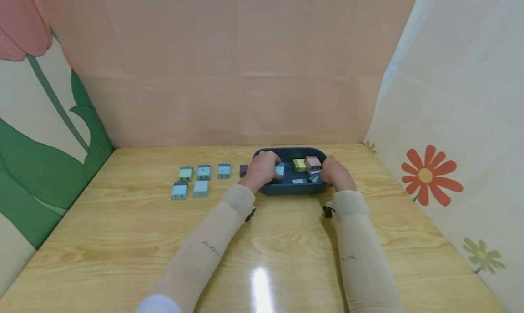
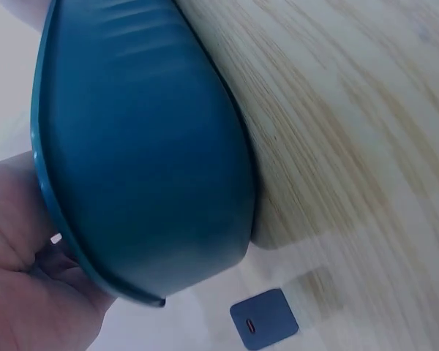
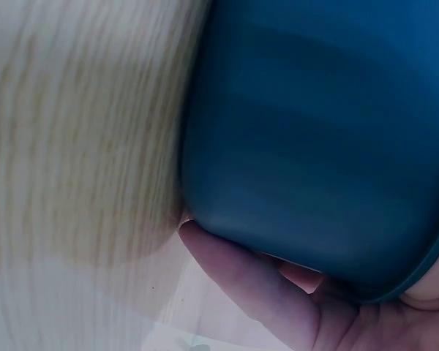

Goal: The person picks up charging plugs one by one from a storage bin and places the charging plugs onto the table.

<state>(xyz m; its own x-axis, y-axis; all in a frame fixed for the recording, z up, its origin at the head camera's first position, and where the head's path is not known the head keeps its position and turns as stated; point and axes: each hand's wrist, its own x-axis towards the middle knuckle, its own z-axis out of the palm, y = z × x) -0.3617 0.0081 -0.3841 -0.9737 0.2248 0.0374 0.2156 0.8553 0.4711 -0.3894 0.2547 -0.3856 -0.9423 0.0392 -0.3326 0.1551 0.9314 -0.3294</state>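
A dark blue oval basket [image 1: 292, 190] stands on the wooden table with several chargers in it. My left hand [image 1: 262, 169] reaches over its left end, and its fingertips pinch a light blue charger [image 1: 279, 170] inside. In the left wrist view, the basket's wall hides part of that hand's fingers. At the right end, my right hand [image 1: 336, 173] grips the basket, with the thumb [image 3: 252, 285] along the outer wall. Within the basket lie a yellow charger [image 1: 299, 165] and a pink charger [image 1: 313, 163]. Other chargers there are partly covered.
To the left, several blue and green chargers [image 1: 204, 172] sit in two rows on the table [image 1: 123, 240]. A dark purple charger [image 1: 244, 170] stands just left of the basket. A pink backdrop [image 1: 237, 76] rises behind, with a flowered sheet [image 1: 458, 122] on the right.
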